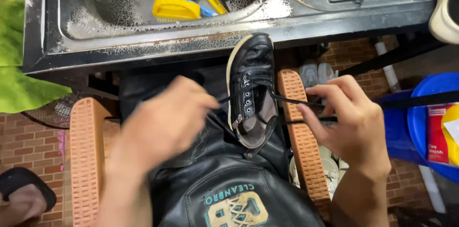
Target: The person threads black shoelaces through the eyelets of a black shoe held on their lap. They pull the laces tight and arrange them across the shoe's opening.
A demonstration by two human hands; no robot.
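A black leather sneaker [250, 76] with a pale sole lies on my lap, toe toward the sink, resting on a black leather apron [224, 179]. My left hand [165, 122] is blurred beside the shoe's left side and pinches one end of the black shoelace [287, 99]. My right hand [346, 119] sits to the shoe's right, fingers pinched on the other lace end, pulled taut from the eyelets.
A wet steel sink [143, 31] lies ahead, holding a yellow brush [176, 9], a blue brush and an orange one. Two orange ribbed soles [87, 155] flank my lap. A blue bucket [430, 122] stands right, green cloth [19, 64] left, more shoes below.
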